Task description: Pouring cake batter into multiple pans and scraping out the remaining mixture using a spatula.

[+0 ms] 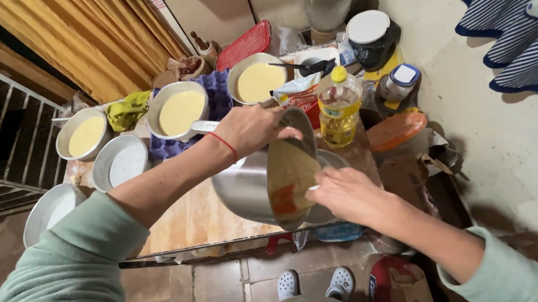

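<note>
Three round metal pans hold pale yellow batter: one (86,134) at the table's left edge, one (180,111) on a purple egg tray (221,99), one (258,80) further back beside a red lid (245,45). Two more pans sit without batter, showing only a pale lining: one (121,162) just beside the left batter pan, one (49,211) at the near-left corner, partly behind the sleeve.

Left hand (251,128) is clamped on the rim of a large steel mixing bowl (259,180), fingers curled over the edge, red string on the wrist. Bowl is tipped steeply on its side over the wooden table (198,220), mouth facing the right hand. Inside wall is coated with batter residue. Under the bowl's lip sits another metal pan (338,161), mostly hidden; contents can't be told.

Right hand (348,192) is closed on an orange spatula (285,199), blade pressed against the bowl's inner wall.

Behind the bowl: plastic bottle of yellow oil (339,108), yellow cap, upright, roughly two-thirds full. Further back: a jar with a blue-and-white lid (397,82), a black container with a white lid (371,35), a blender jug (328,3), an orange oval lid (396,130). Green cloth (127,109) between the left pans.
</note>
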